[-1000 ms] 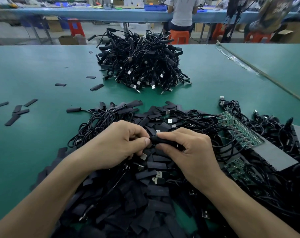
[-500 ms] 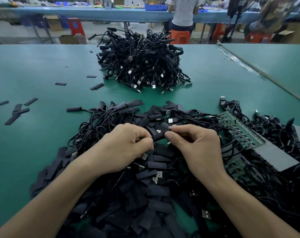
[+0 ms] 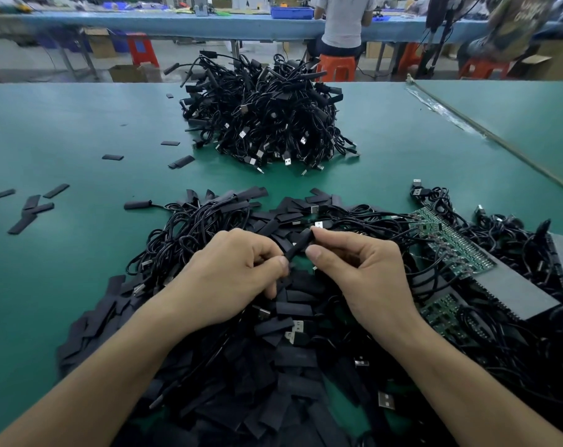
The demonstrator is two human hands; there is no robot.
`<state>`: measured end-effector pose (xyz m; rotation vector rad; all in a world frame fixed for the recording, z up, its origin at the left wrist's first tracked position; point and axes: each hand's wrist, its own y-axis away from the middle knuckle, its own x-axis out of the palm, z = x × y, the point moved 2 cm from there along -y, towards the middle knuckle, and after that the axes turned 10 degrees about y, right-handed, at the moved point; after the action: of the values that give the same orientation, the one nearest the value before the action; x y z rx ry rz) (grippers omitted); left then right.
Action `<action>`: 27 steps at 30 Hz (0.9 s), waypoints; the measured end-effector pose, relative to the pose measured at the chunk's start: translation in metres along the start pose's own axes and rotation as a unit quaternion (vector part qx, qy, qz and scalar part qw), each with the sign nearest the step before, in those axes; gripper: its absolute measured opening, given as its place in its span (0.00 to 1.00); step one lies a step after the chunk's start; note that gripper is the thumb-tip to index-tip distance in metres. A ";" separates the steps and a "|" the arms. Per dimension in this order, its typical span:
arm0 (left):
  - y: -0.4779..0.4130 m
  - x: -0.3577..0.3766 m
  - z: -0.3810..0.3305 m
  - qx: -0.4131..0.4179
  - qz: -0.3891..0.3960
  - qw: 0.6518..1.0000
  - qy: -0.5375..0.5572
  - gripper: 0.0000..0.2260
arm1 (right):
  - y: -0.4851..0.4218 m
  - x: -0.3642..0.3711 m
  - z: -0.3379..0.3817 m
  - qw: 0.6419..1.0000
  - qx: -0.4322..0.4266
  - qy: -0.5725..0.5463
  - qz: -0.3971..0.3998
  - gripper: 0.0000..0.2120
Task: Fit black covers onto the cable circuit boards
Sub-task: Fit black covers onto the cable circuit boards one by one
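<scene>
**Bench view, near to far.** Along the near edge of the green tabletop [image 3: 80,130] lies a heap of loose black covers [image 3: 273,398]. They are flat sleeves overlapping one another, with a few USB plugs [image 3: 386,400] showing among them.

The person's two forearms converge over this heap. The left hand [image 3: 235,272] has its fingers curled and pinches the lower end of one black cover [image 3: 300,245] between thumb and forefinger. The right hand [image 3: 364,272] pinches the upper end of the same cover, forefinger tip on top and thumb below. The cover is held tilted above the middle of the heap, its upper end pointing far-right (whether a board already sits inside it cannot be told).

Just beyond the hands is a tangle of black cables [image 3: 183,233] mixed with more covers. Toward the right edge, green circuit boards [image 3: 451,246] lie in a strip with cables attached, beside a grey panel [image 3: 518,285]. Near the left edge, several stray covers [image 3: 32,208] lie scattered, apart from the heap.

Toward the far edge stands a second pile of cables [image 3: 267,124], well apart from the first. Past that edge, a seated person [image 3: 344,24] on an orange stool [image 3: 336,67] faces a blue bench [image 3: 177,25].
</scene>
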<state>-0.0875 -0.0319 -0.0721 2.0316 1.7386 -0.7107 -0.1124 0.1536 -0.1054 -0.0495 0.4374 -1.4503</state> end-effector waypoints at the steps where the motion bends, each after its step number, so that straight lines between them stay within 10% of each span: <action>1: 0.000 -0.001 0.000 0.001 0.000 1.000 -0.002 0.09 | 0.000 0.000 0.000 1.000 0.000 -0.003 0.001 0.11; 27: 0.002 -0.001 -0.006 -0.012 0.031 0.999 -0.001 0.16 | 0.002 -0.004 -0.001 0.998 0.023 0.041 -0.046 0.04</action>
<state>-0.0852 -0.0296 -0.0668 2.0582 1.6677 -0.6705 -0.1115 0.1578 -0.1061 0.0267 0.4745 -1.5567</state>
